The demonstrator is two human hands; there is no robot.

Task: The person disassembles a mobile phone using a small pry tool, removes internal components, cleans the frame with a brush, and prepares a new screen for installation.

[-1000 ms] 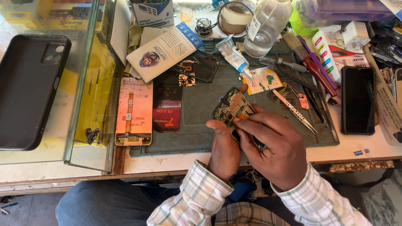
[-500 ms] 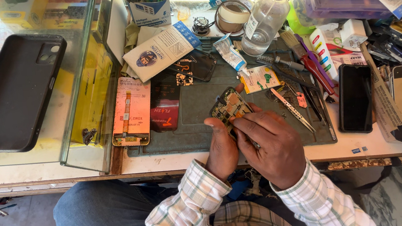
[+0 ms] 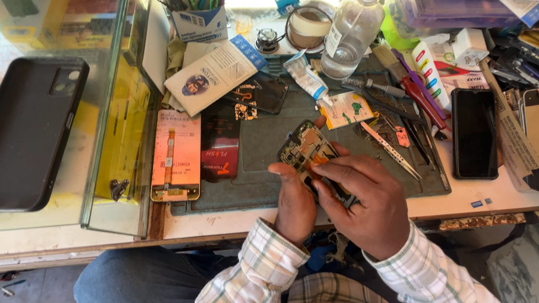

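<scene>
An opened phone (image 3: 307, 149) with its inner boards bare lies tilted on the dark green work mat (image 3: 262, 139). My left hand (image 3: 294, 202) grips its near left edge, thumb along the side. My right hand (image 3: 363, 198) covers the phone's lower right part, fingers pressed onto the inside; whether a small tool is under the fingers is hidden. Metal tweezers (image 3: 389, 149) lie on the mat just right of the phone.
A black phone case (image 3: 21, 132) rests on the glass counter at left. A phone screen part (image 3: 176, 155), a black phone (image 3: 474, 132), a clear spray bottle (image 3: 353, 28), a tape roll (image 3: 308, 27), a glue tube (image 3: 305, 75) and screwdrivers (image 3: 418, 91) crowd the bench.
Both hands stay on the opened phone; my right fingers have shifted slightly over its lower part. The view has moved a little.
</scene>
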